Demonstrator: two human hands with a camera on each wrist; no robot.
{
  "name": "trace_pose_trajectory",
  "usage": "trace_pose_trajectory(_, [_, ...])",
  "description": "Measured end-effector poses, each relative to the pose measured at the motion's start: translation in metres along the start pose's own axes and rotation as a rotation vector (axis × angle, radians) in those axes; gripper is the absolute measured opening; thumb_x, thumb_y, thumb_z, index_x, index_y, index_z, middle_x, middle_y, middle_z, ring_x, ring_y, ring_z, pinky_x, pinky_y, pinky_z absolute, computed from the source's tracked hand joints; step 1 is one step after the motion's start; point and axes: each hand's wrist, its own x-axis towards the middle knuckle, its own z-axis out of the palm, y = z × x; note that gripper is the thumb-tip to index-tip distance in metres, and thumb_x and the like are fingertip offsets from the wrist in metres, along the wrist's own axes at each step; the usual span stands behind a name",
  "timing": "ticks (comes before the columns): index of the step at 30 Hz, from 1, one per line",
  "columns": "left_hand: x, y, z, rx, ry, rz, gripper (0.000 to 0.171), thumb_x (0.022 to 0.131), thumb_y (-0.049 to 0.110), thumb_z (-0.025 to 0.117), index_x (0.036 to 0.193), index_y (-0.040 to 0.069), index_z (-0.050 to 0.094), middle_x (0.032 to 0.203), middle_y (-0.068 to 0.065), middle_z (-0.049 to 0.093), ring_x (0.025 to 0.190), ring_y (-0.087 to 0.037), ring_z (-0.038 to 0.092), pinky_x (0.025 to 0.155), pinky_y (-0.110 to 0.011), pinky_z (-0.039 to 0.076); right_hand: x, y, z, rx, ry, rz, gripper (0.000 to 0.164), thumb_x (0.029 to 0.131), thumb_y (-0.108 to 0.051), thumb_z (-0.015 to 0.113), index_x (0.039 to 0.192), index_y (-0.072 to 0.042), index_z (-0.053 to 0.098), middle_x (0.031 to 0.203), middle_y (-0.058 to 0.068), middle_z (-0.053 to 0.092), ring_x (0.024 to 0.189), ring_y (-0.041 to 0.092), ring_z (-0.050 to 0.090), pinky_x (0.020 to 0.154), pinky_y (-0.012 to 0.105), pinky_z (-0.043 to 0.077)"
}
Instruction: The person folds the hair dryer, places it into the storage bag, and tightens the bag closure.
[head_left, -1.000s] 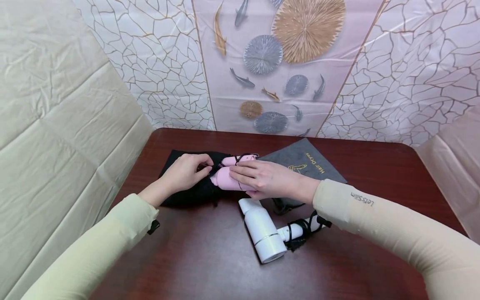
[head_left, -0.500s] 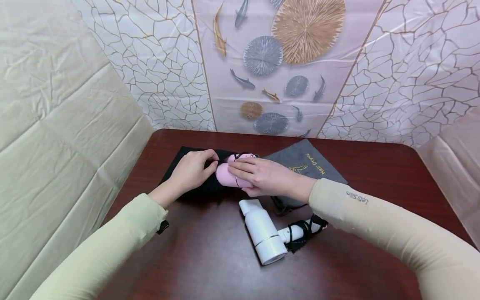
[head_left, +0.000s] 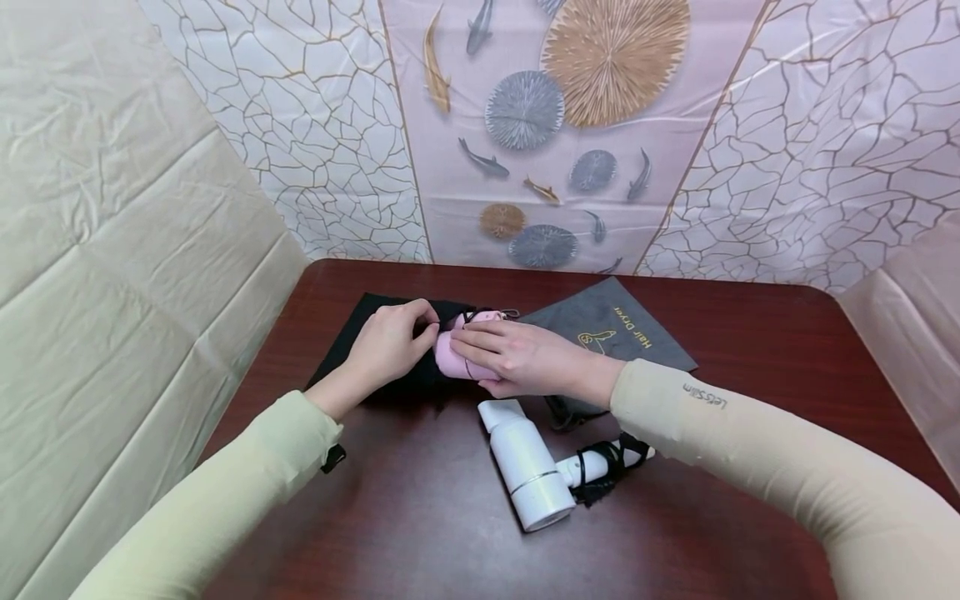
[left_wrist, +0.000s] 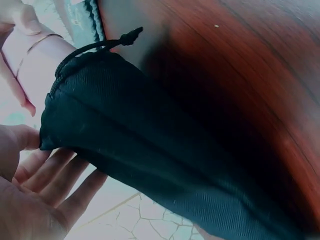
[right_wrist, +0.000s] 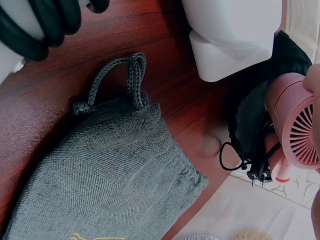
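Note:
My left hand (head_left: pixel 392 337) pinches the mouth edge of a black drawstring pouch (left_wrist: pixel 130 120) between thumb and fingers. A pink hair dryer (head_left: pixel 452 358) lies with its front end inside that mouth. My right hand (head_left: pixel 525 357) holds the dryer's body from above, fingers laid over it. In the right wrist view, the dryer's round rear grille (right_wrist: pixel 304 131) shows beside its handle, wrapped in black cord with a plug (right_wrist: pixel 259 172) at the end. How far the dryer reaches into the pouch is hidden.
A white hair dryer (head_left: pixel 531 475) with a cord-wrapped handle lies nearer on the brown table (head_left: pixel 420 533). Behind my right forearm lies a grey drawstring pouch (head_left: pixel 633 329) lettered "Hair Dryer". Patterned cloth (head_left: pixel 352 150) hangs behind the table.
My left hand has moved right, drawing the black pouch farther over the pink hair dryer, so less pink shows. Over the last half second both hands have barely shifted.

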Motion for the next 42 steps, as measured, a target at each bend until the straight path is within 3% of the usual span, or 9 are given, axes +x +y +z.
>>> trace_pose_trajectory(8, [0.003, 0.007, 0.004, -0.03, 0.009, -0.054, 0.008, 0.101, 0.015, 0.069, 0.101, 0.009, 0.075, 0.095, -0.007, 0.079, 0.081, -0.025, 0.072, 0.075, -0.045, 0.059, 0.001, 0.005, 0.006, 0.025, 0.005, 0.063, 0.065, 0.09, -0.025, 0.084, 0.144, 0.004, 0.062, 0.145, 0.018, 0.065, 0.136, 0.031, 0.062, 0.113, 0.047, 0.051])
trace_pose_trajectory(18, [0.006, 0.008, 0.009, -0.112, 0.003, -0.144, 0.01, 0.104, 0.017, 0.068, 0.103, 0.01, 0.075, 0.099, -0.006, 0.079, 0.086, -0.022, 0.072, 0.08, -0.043, 0.06, 0.004, 0.007, 0.021, 0.014, -0.011, 0.03, 0.063, 0.093, -0.027, 0.082, 0.145, 0.003, 0.062, 0.148, 0.016, 0.064, 0.139, 0.025, 0.06, 0.115, 0.042, 0.048])
trace_pose_trajectory(25, [0.009, 0.004, 0.011, -0.142, -0.016, -0.205, 0.012, 0.105, 0.018, 0.067, 0.105, 0.01, 0.076, 0.099, -0.005, 0.078, 0.086, -0.022, 0.07, 0.08, -0.042, 0.059, -0.001, 0.01, 0.032, 0.065, -0.024, 0.043, 0.062, 0.096, -0.026, 0.08, 0.147, 0.003, 0.06, 0.149, 0.018, 0.063, 0.14, 0.029, 0.059, 0.114, 0.048, 0.049])
trace_pose_trajectory(35, [0.013, 0.0, 0.017, -0.16, -0.031, -0.209, 0.012, 0.105, 0.018, 0.067, 0.105, 0.009, 0.076, 0.099, -0.006, 0.079, 0.088, -0.024, 0.072, 0.083, -0.043, 0.059, -0.005, 0.019, 0.038, 0.179, -0.161, 0.116, 0.069, 0.098, -0.03, 0.08, 0.155, 0.0, 0.053, 0.158, 0.018, 0.054, 0.146, 0.034, 0.052, 0.12, 0.05, 0.043])
trace_pose_trajectory(42, [0.011, 0.0, 0.02, -0.144, -0.04, -0.207, 0.013, 0.105, 0.019, 0.068, 0.105, 0.009, 0.076, 0.1, -0.006, 0.08, 0.091, -0.024, 0.074, 0.084, -0.043, 0.059, -0.008, 0.02, 0.038, 0.195, -0.188, 0.123, 0.072, 0.095, -0.029, 0.084, 0.155, -0.003, 0.055, 0.158, 0.016, 0.055, 0.148, 0.031, 0.051, 0.119, 0.047, 0.043])
